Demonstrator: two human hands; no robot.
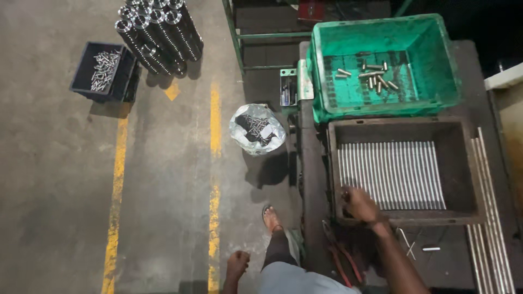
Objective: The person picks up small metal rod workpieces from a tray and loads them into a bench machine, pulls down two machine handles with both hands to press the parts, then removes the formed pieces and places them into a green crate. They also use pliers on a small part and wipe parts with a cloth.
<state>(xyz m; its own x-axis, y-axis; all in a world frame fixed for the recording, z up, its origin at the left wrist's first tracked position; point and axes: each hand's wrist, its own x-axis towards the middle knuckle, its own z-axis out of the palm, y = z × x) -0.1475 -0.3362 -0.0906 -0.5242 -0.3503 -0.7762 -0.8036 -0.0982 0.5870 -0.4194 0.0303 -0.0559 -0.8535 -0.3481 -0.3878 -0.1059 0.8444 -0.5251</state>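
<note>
View: a single head-worn camera; no second view shares the scene.
Position: above the person, at standing head height.
Direction: steeply down, over the body toward the floor [65,179] and the bench [313,179].
Distance: the right hand [359,205] is close, low and right of centre; the left hand [237,263] hangs at the bottom edge.
Far reach: the green crate [447,71] lies at the top right, the black bin [81,68] and the stacked metal cylinders [158,35] at the top left.
Framing: the bench fills the right half, the floor with yellow lines [116,179] the left half.
</note>
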